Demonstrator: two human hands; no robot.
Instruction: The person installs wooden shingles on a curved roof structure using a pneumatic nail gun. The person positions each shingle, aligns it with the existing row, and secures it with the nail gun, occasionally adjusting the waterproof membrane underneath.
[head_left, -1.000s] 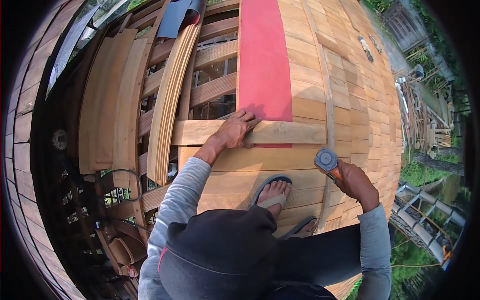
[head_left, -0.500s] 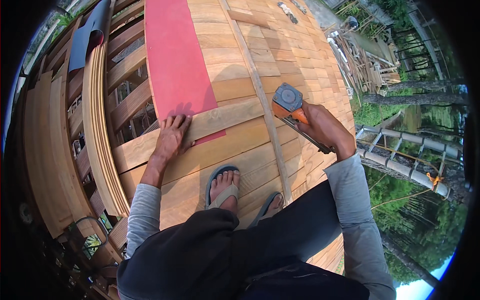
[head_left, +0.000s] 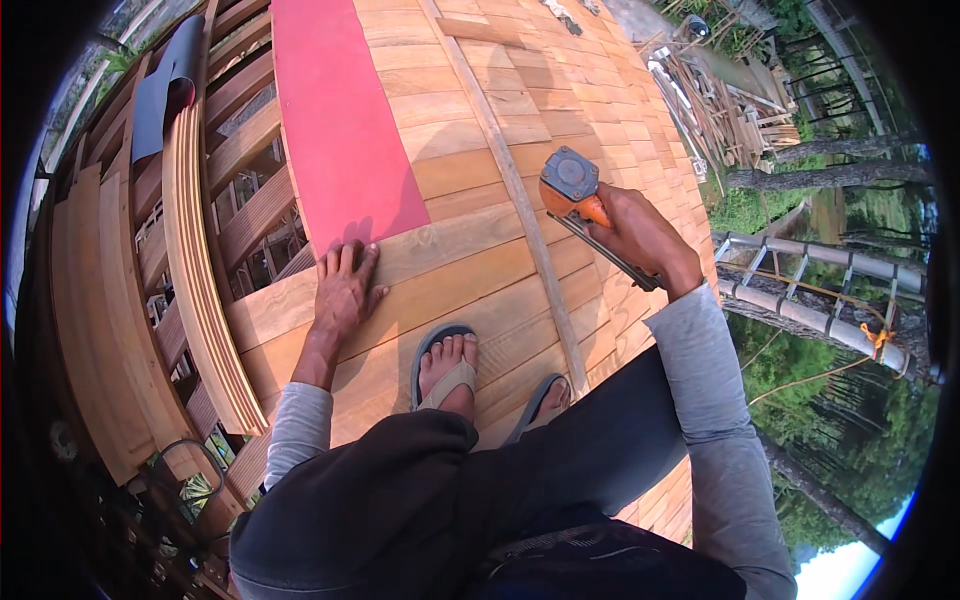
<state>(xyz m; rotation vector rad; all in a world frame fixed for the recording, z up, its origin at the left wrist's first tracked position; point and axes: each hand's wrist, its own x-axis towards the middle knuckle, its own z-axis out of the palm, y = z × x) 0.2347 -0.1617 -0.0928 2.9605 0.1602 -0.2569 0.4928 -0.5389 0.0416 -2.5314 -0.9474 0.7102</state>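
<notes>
A loose-looking wooden board [head_left: 450, 236] lies crosswise along the lower end of a red sheet strip [head_left: 340, 130]. My left hand [head_left: 345, 290] rests on that board with fingers apart, their tips near the red edge. My right hand [head_left: 645, 235] grips an orange and grey nail gun [head_left: 570, 186], held above the planking just right of a long narrow batten [head_left: 535, 255]. My two sandalled feet [head_left: 450, 370] are on the planks below the board.
Open slatted framing [head_left: 240, 150] with gaps is at left, bearing stacked boards [head_left: 200, 290] and a folded dark sheet [head_left: 155, 100]. Shingled planking [head_left: 570, 110] slopes to an edge at right, beyond which are a ladder [head_left: 800, 305], a timber pile [head_left: 720, 110] and trees.
The board has shifted toward me, and the red strip that showed below it is now covered. My left hand moved down with it. The nail gun came up and left, then slightly higher.
</notes>
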